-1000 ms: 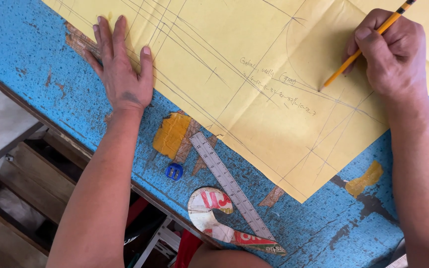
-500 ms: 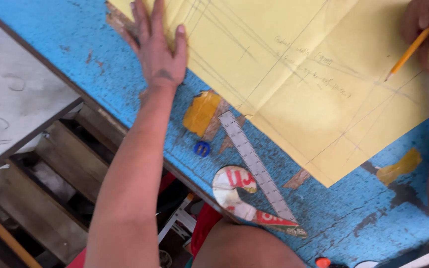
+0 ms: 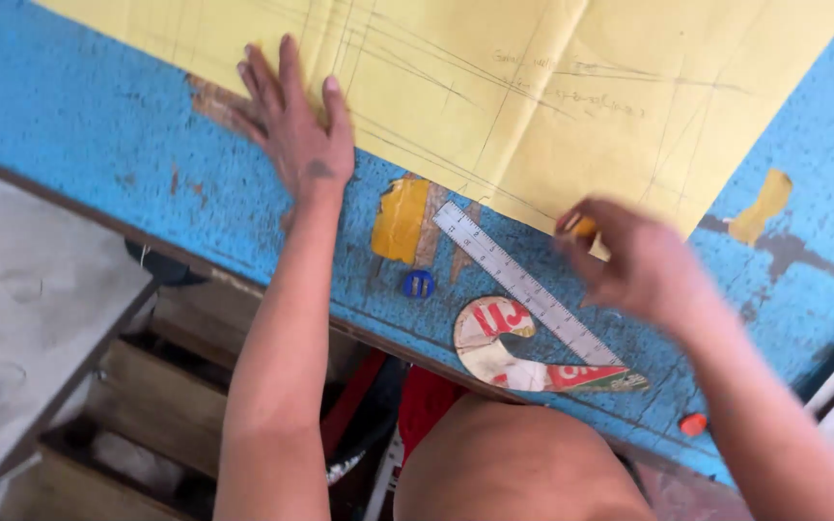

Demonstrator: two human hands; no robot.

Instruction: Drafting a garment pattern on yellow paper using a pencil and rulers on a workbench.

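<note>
Worn blue table (image 3: pixel 98 145), paint chipped, bearing a large yellow paper sheet (image 3: pixel 533 106) with faint pencil lines. Left hand (image 3: pixel 291 125) lies flat, fingers spread, on the sheet's edge. Right hand (image 3: pixel 629 260), blurred, pinches a pencil (image 3: pixel 581 229) above a steel ruler (image 3: pixel 523 280). A loosened press could let the creased sheet slip.
</note>
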